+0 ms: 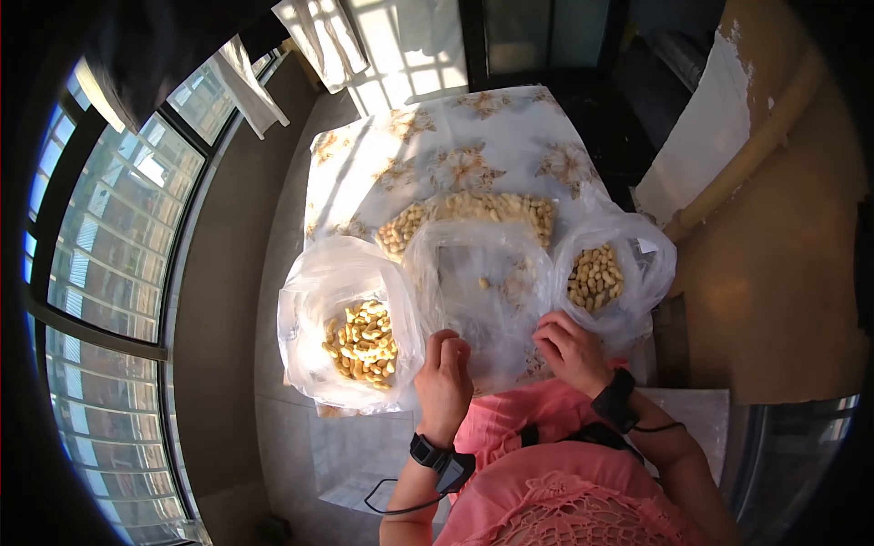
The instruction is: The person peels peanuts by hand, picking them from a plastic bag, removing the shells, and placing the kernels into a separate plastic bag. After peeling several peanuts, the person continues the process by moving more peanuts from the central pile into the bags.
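My left hand (444, 378) is closed at the near rim of the middle clear bag, its fingers curled; whether they pinch anything is hidden. To its left stands an open plastic bag (305, 300) with peanuts (364, 346) in it. My right hand (569, 350) has its fingers bent together near the middle bag's right side, and I cannot make out anything between them. The middle bag (455, 273) lies spread open with a single peanut (483, 283) inside. Beyond my right hand is another open bag (651, 282) holding peanuts (594, 277).
Behind the bags, a long packed bag of peanuts (492, 207) lies on the flowered tablecloth (464, 168). Windows (127, 218) line the left side. A brown surface with a pipe (746, 173) is at the right. White cloths (323, 41) hang at the top.
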Available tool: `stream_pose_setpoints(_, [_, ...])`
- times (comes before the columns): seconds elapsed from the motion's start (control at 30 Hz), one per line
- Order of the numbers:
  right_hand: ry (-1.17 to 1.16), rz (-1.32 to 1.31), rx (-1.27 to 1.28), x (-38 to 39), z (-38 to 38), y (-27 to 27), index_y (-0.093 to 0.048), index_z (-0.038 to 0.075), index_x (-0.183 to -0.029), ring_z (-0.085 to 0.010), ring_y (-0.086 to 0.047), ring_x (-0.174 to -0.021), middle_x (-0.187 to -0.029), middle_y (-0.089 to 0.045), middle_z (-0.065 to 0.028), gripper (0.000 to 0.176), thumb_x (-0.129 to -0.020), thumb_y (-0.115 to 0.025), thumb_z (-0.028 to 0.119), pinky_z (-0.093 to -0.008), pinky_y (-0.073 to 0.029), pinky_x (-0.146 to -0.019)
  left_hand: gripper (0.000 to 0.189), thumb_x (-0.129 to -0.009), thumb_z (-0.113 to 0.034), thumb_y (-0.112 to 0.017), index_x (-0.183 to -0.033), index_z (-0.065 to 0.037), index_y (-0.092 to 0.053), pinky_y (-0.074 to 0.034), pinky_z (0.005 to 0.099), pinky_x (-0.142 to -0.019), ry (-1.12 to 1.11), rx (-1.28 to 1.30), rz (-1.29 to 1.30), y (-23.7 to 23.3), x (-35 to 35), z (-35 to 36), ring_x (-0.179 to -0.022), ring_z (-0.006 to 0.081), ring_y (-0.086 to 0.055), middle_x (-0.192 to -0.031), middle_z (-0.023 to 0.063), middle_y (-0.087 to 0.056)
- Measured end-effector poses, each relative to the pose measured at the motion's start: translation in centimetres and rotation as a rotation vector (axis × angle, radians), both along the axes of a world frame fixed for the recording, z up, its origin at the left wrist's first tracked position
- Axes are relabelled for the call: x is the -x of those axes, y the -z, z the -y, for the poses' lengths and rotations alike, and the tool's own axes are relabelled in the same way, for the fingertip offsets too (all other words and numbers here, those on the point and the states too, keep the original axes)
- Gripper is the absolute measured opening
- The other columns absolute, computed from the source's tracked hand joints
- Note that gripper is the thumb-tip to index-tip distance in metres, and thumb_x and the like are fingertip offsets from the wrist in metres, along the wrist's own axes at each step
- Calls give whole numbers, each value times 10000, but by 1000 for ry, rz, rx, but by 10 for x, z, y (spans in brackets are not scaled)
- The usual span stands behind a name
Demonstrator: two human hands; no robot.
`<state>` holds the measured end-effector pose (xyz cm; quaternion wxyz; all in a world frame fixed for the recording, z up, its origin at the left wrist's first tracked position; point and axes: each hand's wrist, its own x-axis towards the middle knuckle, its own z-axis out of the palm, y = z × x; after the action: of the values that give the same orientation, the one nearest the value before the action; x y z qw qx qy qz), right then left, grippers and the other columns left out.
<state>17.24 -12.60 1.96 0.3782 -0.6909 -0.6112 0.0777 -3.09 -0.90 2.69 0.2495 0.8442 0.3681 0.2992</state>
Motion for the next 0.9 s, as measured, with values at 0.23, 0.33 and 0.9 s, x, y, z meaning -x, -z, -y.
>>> stream_pose_setpoints(0.23, [53, -102, 56, 9, -3, -16, -608, 52, -970, -306, -645, -899, -1094, -612, -65, 113, -866, -648, 37, -394, -521, -730, 179, -819, 31, -673, -964, -58, -620, -532, 397, -639, 17, 18, -46, 0, 2, -2, -801, 302, -670, -1073, 87, -604])
stream_pose_setpoints(0.33, [35, -27, 50, 7, -5, -12, -607, 49, -988, -308, -646, -908, -1114, -614, -70, 118, -874, -635, 36, -396, -522, -736, 176, -823, 21, -674, -972, -51, -612, -530, 392, -642, 19, -33, -76, 8, 2, -3, -805, 296, -669, -1091, 89, -606])
stream_pose_setpoints(0.9, [-2, -366, -281, 12, 5, -29, -584, 18, -987, -246, -685, -821, -1092, -629, -139, 122, -894, -656, -13, -314, -533, -730, 65, -873, -27, -715, -914, -27, -665, -501, 271, -592, -67, 320, 314, -15, 1, -14, -664, 159, -648, -827, 82, -655])
